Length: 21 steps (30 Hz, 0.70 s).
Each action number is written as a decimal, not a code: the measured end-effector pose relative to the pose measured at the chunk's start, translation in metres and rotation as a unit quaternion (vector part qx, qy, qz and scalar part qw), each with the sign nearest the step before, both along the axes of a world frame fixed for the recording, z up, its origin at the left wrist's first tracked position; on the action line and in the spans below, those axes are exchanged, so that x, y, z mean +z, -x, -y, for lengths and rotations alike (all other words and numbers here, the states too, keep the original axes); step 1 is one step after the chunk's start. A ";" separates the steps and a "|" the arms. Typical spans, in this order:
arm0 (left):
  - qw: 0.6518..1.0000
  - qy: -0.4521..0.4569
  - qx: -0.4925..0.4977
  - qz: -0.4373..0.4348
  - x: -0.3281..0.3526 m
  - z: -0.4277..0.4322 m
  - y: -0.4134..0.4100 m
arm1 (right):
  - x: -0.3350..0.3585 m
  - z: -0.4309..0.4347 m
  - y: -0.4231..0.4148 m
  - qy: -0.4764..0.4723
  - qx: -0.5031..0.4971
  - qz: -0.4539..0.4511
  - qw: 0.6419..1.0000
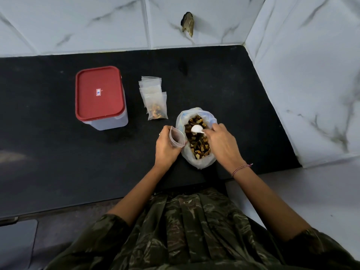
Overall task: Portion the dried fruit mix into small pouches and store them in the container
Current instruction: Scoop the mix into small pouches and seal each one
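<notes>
Grip: the left hand (167,149) curls round an empty small pouch (177,138), holding its mouth open just beside the bulk bag (194,162). The right hand (224,145) pinches a white spoon (196,129) whose bowl sits on the dried fruit mix (198,147) inside that bag. On the black counter (233,84) the container (99,92) stands lidded, well apart from the bag, contents not discernible; the bag looks near full. Between them lie a stack of empty pouches (151,88) and 1 filled pouch (157,112); judged early stage: 1 portion done, the 2nd in hand, storage not yet begun.
</notes>
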<state>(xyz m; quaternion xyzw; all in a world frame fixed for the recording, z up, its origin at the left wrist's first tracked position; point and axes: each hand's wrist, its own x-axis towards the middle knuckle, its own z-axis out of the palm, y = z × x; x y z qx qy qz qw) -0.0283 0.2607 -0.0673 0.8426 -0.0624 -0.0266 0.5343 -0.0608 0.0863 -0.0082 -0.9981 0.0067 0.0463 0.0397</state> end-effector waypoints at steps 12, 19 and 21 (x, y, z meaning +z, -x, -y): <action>1.000 0.008 -0.014 -0.010 -0.008 -0.001 0.005 | -0.004 -0.008 -0.008 -0.014 -0.052 0.000 0.999; 1.000 0.016 -0.024 -0.007 -0.009 -0.001 0.005 | -0.003 -0.019 -0.021 -0.204 -0.143 -0.064 0.966; 1.000 0.011 -0.022 -0.004 -0.011 -0.001 0.005 | -0.003 -0.018 -0.024 -0.264 -0.183 -0.082 0.944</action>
